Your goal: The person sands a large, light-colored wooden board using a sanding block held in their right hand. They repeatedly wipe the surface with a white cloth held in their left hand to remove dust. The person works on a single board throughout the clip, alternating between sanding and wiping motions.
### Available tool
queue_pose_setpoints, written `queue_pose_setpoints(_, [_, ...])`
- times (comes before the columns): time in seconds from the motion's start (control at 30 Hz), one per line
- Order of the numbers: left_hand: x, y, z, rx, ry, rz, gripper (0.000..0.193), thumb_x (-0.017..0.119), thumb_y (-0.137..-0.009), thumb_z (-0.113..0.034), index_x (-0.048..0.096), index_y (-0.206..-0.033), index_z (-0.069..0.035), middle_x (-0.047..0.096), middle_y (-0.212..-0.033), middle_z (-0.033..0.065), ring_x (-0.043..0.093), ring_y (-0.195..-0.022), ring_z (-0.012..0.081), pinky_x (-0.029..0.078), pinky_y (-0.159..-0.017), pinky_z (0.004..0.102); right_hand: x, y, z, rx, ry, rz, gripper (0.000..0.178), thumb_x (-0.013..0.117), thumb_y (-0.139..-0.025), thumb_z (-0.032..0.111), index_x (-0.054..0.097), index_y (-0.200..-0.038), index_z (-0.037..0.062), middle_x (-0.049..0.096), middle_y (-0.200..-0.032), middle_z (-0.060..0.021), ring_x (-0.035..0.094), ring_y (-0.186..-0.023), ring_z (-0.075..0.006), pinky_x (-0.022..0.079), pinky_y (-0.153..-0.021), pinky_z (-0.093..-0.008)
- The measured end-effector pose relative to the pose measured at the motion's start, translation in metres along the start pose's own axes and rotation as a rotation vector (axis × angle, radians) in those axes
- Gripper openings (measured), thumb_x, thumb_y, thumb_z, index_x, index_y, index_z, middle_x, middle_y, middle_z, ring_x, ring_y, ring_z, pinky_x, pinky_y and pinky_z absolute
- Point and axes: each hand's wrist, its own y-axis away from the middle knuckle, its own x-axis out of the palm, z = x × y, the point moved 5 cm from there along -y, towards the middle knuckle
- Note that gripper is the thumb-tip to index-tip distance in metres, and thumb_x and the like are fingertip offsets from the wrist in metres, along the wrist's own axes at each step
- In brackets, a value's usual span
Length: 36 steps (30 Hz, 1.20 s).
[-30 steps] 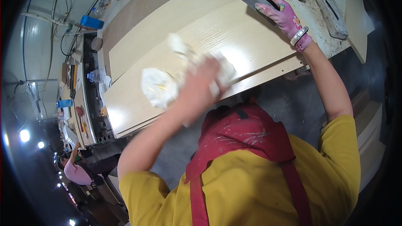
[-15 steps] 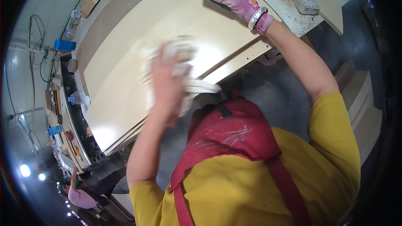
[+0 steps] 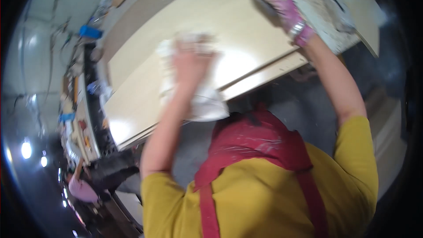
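My bare left hand (image 3: pixel 192 64) presses a white cloth (image 3: pixel 210 103) onto a pale, glossy board (image 3: pixel 145 77). Part of the cloth hangs past the board's near edge. In a pink flowered glove, my right hand (image 3: pixel 284 6) grips a flat grey sanding block (image 3: pixel 261 0) by the board's far right end. The block looks tilted on or just over the surface; blur hides which. A second panel edge with small holes (image 3: pixel 269 77) shows beneath the board.
On the right, a dusty grey block-shaped tool (image 3: pixel 337 11) lies on a stained white surface. Bottles and a blue box (image 3: pixel 90 31) line the far left side. Another person in a pink top (image 3: pixel 83 190) is at the lower left. Stacked panels (image 3: pixel 385 128) stand at right.
The view has shifted, so the scene sits further right and lower. My left hand's cloth has spread out more below the wrist. My right hand still holds the sanding block, now turned more steeply.
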Motion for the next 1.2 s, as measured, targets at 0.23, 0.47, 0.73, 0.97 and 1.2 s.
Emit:
queue_pose_setpoints(0.23, [0.055,0.086,-0.184,0.706,0.564,0.371,0.024,0.073,-0.074,-0.033,0.067,-0.085,-0.013,0.058,-0.091,0.0084,0.061,-0.089,0.0274,0.049,-0.074,0.0430,-0.018,0.004,0.010,-0.193,0.045,-0.080,0.040,0.059,-0.096,0.026,0.059,-0.132,0.0090,0.064,-0.118,-0.0051,0.058,-0.107,-0.0104,0.044,-0.097,-0.0239])
queue_pose_setpoints(0.47, [-0.153,0.037,0.057,-0.476,0.510,0.032,0.021,0.061,-0.095,-0.024,0.064,-0.104,-0.004,0.068,-0.086,0.0074,0.067,-0.075,0.0141,0.053,-0.065,0.0268,-0.059,0.022,0.010,-0.120,-0.444,-0.127,0.031,0.051,-0.101,0.028,0.059,-0.124,0.0084,0.067,-0.106,-0.0077,0.067,-0.089,-0.0178,0.057,-0.077,-0.0340])
queue_pose_setpoints(0.73, [-0.109,0.002,0.138,-0.096,-0.117,0.385,0.060,0.082,-0.074,-0.024,0.060,-0.128,-0.008,0.067,-0.102,0.0191,0.067,-0.090,0.0305,0.053,-0.082,0.0386,-0.063,0.109,0.036,-0.095,-0.398,-0.363,0.046,0.051,-0.099,0.031,0.046,-0.136,0.0040,0.061,-0.120,-0.0104,0.063,-0.101,-0.0197,0.053,-0.087,-0.0330])
queue_pose_setpoints(0.97, [-0.058,-0.040,0.177,-0.012,-0.112,0.840,0.052,0.087,-0.066,-0.033,0.059,-0.092,0.002,0.065,-0.082,0.0220,0.063,-0.076,0.0352,0.049,-0.069,0.0419,0.035,0.105,0.042,-0.217,0.341,-0.173,0.062,0.065,-0.088,0.044,0.053,-0.134,0.0037,0.057,-0.128,-0.0166,0.056,-0.120,-0.0292,0.043,-0.103,-0.0349])
queue_pose_setpoints(1.2, [-0.053,-0.059,0.172,-0.035,0.043,0.730,0.042,0.078,-0.081,-0.029,0.064,-0.092,0.009,0.057,-0.064,0.0136,0.048,-0.059,0.0161,0.044,-0.057,0.0351,0.035,0.113,0.049,-0.091,0.110,-0.265,0.059,0.067,-0.090,0.028,0.049,-0.136,-0.0030,0.052,-0.137,-0.0156,0.052,-0.124,-0.0236,0.040,-0.107,-0.0347])
